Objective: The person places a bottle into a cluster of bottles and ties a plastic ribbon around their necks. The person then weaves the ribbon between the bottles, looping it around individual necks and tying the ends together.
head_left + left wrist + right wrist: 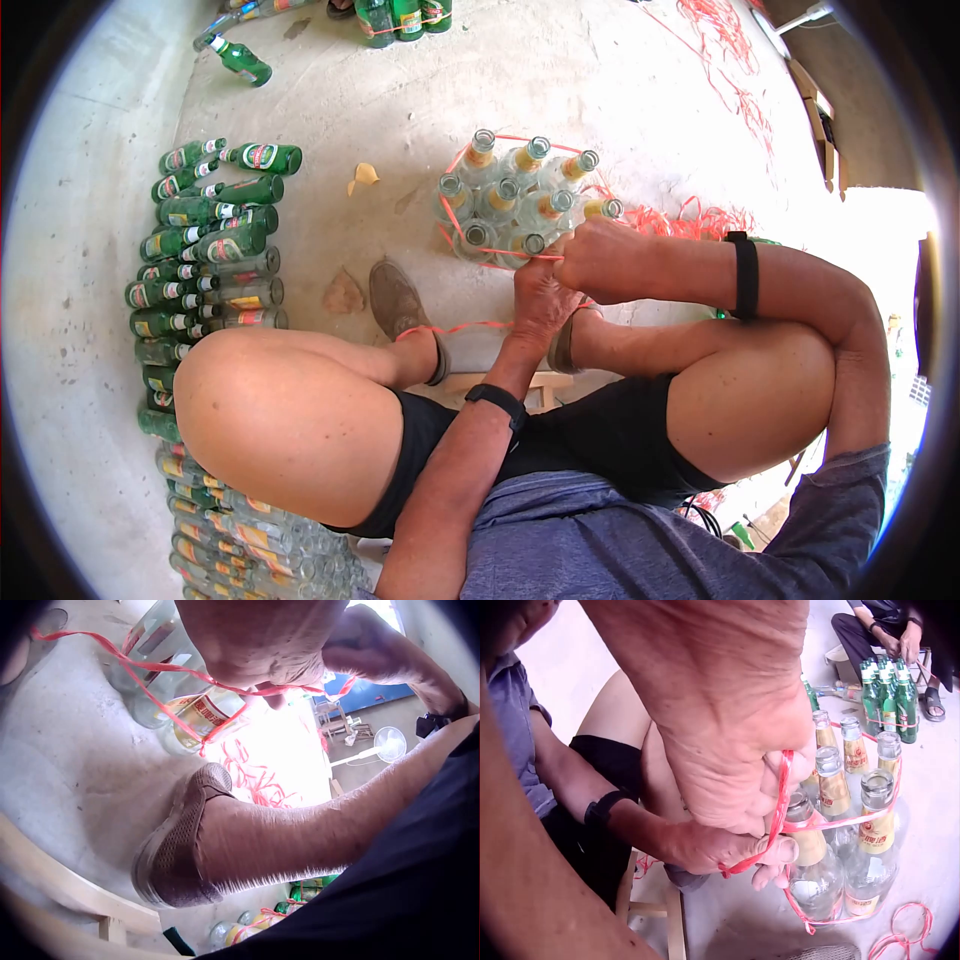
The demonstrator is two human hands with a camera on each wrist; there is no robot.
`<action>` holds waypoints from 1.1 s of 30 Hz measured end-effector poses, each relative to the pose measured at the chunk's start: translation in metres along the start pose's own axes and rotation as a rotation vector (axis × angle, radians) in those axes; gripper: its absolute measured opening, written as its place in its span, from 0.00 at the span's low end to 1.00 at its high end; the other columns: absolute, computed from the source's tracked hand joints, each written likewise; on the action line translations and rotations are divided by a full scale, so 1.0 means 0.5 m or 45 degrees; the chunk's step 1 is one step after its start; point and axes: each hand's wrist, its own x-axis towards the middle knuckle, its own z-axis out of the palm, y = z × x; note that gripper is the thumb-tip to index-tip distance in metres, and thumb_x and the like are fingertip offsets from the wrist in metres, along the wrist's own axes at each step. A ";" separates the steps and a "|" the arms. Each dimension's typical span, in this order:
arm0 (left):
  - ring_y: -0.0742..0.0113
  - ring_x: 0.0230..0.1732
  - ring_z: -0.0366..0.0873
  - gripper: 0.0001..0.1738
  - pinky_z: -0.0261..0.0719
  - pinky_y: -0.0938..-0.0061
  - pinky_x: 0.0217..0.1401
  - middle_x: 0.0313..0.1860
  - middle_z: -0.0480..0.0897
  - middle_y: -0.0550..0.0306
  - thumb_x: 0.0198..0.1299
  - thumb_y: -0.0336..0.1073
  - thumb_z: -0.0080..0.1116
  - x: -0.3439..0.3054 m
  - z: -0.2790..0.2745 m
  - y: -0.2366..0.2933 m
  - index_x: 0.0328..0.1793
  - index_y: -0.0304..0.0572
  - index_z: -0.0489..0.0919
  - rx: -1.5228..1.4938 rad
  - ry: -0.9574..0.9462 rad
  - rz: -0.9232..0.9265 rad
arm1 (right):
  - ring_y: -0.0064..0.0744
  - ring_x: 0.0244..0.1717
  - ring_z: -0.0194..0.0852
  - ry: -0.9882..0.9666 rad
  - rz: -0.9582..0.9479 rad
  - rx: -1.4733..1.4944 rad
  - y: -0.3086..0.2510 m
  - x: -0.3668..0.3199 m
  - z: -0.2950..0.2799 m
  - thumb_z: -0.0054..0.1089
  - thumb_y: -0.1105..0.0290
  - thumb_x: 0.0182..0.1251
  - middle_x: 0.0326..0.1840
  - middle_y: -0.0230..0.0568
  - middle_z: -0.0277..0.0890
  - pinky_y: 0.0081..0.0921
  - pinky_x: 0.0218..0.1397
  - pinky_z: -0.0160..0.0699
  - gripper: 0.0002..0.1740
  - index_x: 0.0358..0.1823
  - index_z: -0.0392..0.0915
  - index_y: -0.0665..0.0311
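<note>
A cluster of clear glass bottles (497,203) with gold labels stands upright on the floor, a red plastic ribbon (840,823) looped around it. At its near side, my two hands meet, one crossing over the other. My left hand (545,298) pinches the ribbon between thumb and fingers, the thumb close beside a bottle in the right wrist view. Above it, my right hand (607,256) grips a strand of ribbon in curled fingers, pulled taut against the left hand. The left wrist view shows ribbon also running low around the bottles, under a label (201,722).
Green bottles (205,212) lie in stacked rows along the left wall, with clear bottles (265,540) nearer. Loose red ribbon (690,220) is heaped right of the cluster. Another person (877,634) sits behind a tied green bundle (889,705). My shoes (398,300) flank the work.
</note>
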 end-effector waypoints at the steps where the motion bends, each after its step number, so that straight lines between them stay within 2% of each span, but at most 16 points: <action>1: 0.51 0.43 0.90 0.23 0.86 0.63 0.48 0.44 0.91 0.47 0.59 0.28 0.78 0.003 0.000 0.005 0.61 0.43 0.86 -0.028 -0.004 -0.019 | 0.49 0.31 0.91 -0.016 0.003 0.029 0.003 0.000 -0.005 0.72 0.70 0.50 0.26 0.47 0.86 0.46 0.33 0.86 0.04 0.24 0.86 0.62; 5: 0.45 0.40 0.90 0.15 0.86 0.60 0.43 0.39 0.90 0.45 0.60 0.33 0.79 -0.008 0.006 -0.029 0.51 0.40 0.87 -0.050 -0.006 -0.034 | 0.52 0.29 0.89 0.111 0.035 0.176 0.013 0.002 -0.005 0.70 0.69 0.51 0.25 0.49 0.85 0.49 0.32 0.84 0.05 0.24 0.85 0.63; 8: 0.74 0.35 0.82 0.11 0.82 0.69 0.41 0.34 0.89 0.55 0.66 0.33 0.77 -0.011 0.007 -0.025 0.47 0.35 0.86 -0.002 0.019 -0.081 | 0.54 0.27 0.88 0.100 0.100 0.186 0.013 0.005 -0.002 0.70 0.69 0.50 0.23 0.50 0.83 0.49 0.30 0.83 0.06 0.22 0.84 0.62; 11: 0.74 0.34 0.81 0.13 0.81 0.69 0.40 0.33 0.88 0.55 0.67 0.36 0.76 -0.015 0.008 -0.037 0.46 0.34 0.85 -0.072 -0.027 -0.154 | 0.55 0.26 0.87 0.195 0.095 0.240 0.018 0.005 -0.001 0.70 0.69 0.50 0.21 0.51 0.82 0.51 0.30 0.82 0.07 0.21 0.84 0.63; 14: 0.69 0.32 0.83 0.13 0.82 0.70 0.38 0.32 0.88 0.52 0.68 0.36 0.75 -0.016 0.019 -0.062 0.45 0.33 0.84 -0.043 0.024 -0.102 | 0.58 0.33 0.90 0.118 0.226 0.333 0.025 0.016 -0.001 0.72 0.70 0.49 0.25 0.53 0.85 0.51 0.36 0.87 0.05 0.27 0.89 0.63; 17: 0.65 0.29 0.84 0.11 0.81 0.69 0.36 0.30 0.88 0.50 0.70 0.35 0.73 -0.012 0.004 -0.055 0.43 0.33 0.84 0.128 -0.024 0.014 | 0.59 0.35 0.90 0.124 0.289 0.452 0.037 0.024 0.005 0.70 0.67 0.53 0.26 0.54 0.85 0.53 0.38 0.87 0.07 0.30 0.89 0.63; 20: 0.64 0.25 0.83 0.11 0.80 0.68 0.33 0.27 0.86 0.50 0.70 0.33 0.73 -0.006 0.009 -0.027 0.41 0.32 0.84 -0.063 0.017 -0.106 | 0.60 0.29 0.85 0.186 0.277 0.579 0.046 0.017 -0.005 0.65 0.70 0.55 0.23 0.54 0.81 0.52 0.35 0.84 0.07 0.25 0.85 0.65; 23: 0.62 0.22 0.81 0.12 0.78 0.67 0.30 0.24 0.83 0.52 0.68 0.32 0.75 -0.010 0.017 -0.051 0.39 0.32 0.83 0.036 0.044 -0.055 | 0.59 0.30 0.86 0.175 0.293 0.611 0.062 0.020 -0.028 0.64 0.69 0.59 0.24 0.53 0.81 0.52 0.37 0.83 0.08 0.26 0.84 0.65; 26: 0.64 0.22 0.80 0.13 0.78 0.68 0.30 0.23 0.82 0.53 0.67 0.33 0.77 -0.007 0.014 -0.037 0.39 0.32 0.83 0.025 0.042 -0.054 | 0.59 0.30 0.85 0.127 0.282 0.604 0.070 0.016 -0.033 0.66 0.67 0.62 0.24 0.53 0.81 0.53 0.36 0.81 0.11 0.26 0.83 0.66; 29: 0.68 0.23 0.77 0.13 0.77 0.68 0.30 0.23 0.81 0.54 0.67 0.34 0.78 0.006 0.011 -0.006 0.39 0.33 0.84 0.053 0.115 0.051 | 0.59 0.30 0.84 0.159 0.293 0.631 0.079 0.011 -0.035 0.69 0.64 0.63 0.24 0.53 0.81 0.52 0.37 0.80 0.13 0.26 0.83 0.66; 33: 0.71 0.25 0.74 0.13 0.77 0.69 0.31 0.24 0.82 0.55 0.66 0.33 0.79 0.008 0.010 -0.004 0.40 0.33 0.84 0.038 0.071 -0.004 | 0.55 0.35 0.86 0.035 0.384 0.725 0.088 0.007 -0.054 0.69 0.67 0.61 0.29 0.52 0.83 0.52 0.42 0.80 0.09 0.29 0.84 0.67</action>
